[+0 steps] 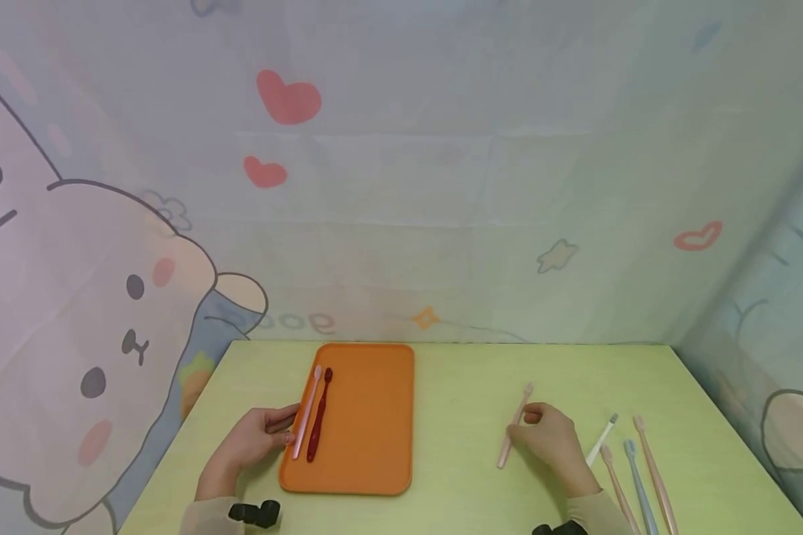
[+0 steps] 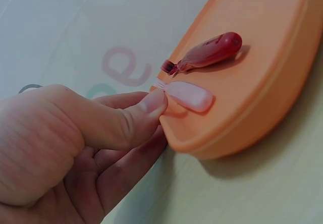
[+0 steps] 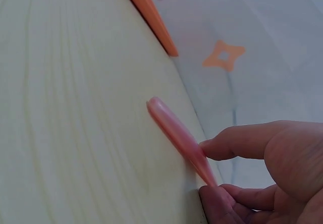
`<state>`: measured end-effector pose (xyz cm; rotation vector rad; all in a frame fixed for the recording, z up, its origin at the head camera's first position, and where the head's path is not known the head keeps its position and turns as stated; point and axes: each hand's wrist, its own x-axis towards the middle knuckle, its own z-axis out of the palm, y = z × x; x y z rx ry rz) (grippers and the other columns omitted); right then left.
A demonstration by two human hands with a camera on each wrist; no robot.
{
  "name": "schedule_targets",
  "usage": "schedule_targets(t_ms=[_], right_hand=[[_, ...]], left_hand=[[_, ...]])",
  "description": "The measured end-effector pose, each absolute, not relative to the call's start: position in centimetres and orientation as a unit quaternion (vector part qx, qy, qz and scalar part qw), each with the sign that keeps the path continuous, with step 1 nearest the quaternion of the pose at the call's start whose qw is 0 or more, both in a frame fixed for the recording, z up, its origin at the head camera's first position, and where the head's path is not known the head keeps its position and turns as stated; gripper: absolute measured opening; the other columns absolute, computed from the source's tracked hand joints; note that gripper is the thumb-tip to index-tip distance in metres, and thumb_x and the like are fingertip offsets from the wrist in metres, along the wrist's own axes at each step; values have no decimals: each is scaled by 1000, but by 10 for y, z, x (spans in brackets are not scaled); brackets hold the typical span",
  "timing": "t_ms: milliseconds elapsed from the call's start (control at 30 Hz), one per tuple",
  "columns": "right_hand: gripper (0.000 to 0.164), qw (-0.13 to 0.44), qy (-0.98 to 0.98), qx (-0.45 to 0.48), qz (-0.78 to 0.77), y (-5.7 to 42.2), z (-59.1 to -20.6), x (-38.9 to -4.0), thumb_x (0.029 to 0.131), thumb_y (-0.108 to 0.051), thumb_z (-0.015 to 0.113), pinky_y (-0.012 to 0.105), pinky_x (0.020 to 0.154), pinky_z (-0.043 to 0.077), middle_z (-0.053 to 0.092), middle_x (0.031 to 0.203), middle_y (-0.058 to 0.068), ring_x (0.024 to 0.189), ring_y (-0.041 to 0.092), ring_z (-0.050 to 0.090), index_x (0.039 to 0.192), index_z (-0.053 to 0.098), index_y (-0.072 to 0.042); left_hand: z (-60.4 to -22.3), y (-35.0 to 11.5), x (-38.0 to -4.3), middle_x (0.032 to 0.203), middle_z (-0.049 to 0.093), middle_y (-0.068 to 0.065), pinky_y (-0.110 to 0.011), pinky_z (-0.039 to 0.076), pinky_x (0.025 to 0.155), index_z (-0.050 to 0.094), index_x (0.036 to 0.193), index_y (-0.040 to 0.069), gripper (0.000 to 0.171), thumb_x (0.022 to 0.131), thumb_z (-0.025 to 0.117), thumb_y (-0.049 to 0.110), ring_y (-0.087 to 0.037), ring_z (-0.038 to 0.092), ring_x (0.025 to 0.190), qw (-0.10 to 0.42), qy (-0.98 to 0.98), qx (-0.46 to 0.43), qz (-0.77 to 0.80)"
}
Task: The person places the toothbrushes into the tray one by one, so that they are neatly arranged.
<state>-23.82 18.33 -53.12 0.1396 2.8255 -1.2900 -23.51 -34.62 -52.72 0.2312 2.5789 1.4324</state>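
Note:
An orange tray (image 1: 368,416) lies at the centre left of the table. My left hand (image 1: 257,438) grips its left rim, thumb on top and fingers below in the left wrist view. A pink toothbrush (image 1: 305,416) and a dark red toothbrush (image 1: 318,420) lie side by side on the tray, near that thumb. Right of the tray, my right hand (image 1: 549,438) pinches a light pink toothbrush (image 1: 505,451) between thumb and fingers. Its handle (image 3: 174,133) points toward the tray in the right wrist view, with the bristle end hidden there.
Right of my right hand lie a white toothbrush (image 1: 598,442), a blue toothbrush (image 1: 638,475) and two pinkish ones, the longer pinkish toothbrush (image 1: 656,472) farthest right. A printed cloth (image 1: 442,186) hangs behind the pale yellow-green table (image 1: 455,446).

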Motion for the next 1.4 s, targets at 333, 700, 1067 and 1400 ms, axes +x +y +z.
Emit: schedule_targets(t_ms=[333,700,1067,1400], right_hand=[[64,13,889,47,-456,180,-529,-238,78,-3,79,32,68,63,70,117,22,84,22,70,136,59,16],[69,11,895,42,-444,182,-527,-239,77,-4,81,32,72,62,71,115,18,92,24,70,139,59,15],[69,6,897,41,-440,177,-526,-235,77,-1,80,30,67,62,73,115,20,85,21,71,139,57,17],[65,2,895,39,-444,178,-530,-237,78,-1,78,29,64,63,73,112,19,84,22,72,137,59,18]], left_hand=[[-529,-349,-235,143,62,-29,-44,54,106,56,148,-13,57,96,77,-1,-42,61,133,93,866,82,484],[-528,-349,-236,144,61,-29,-46,54,106,55,148,-13,57,96,76,-1,-43,61,133,91,863,89,489],[-530,-348,-237,143,60,-31,-51,52,106,55,147,-15,57,95,76,-3,-44,62,132,85,865,92,486],[-531,-349,-236,145,59,-30,-46,53,107,53,149,-14,58,96,76,0,-44,59,135,99,853,92,503]])
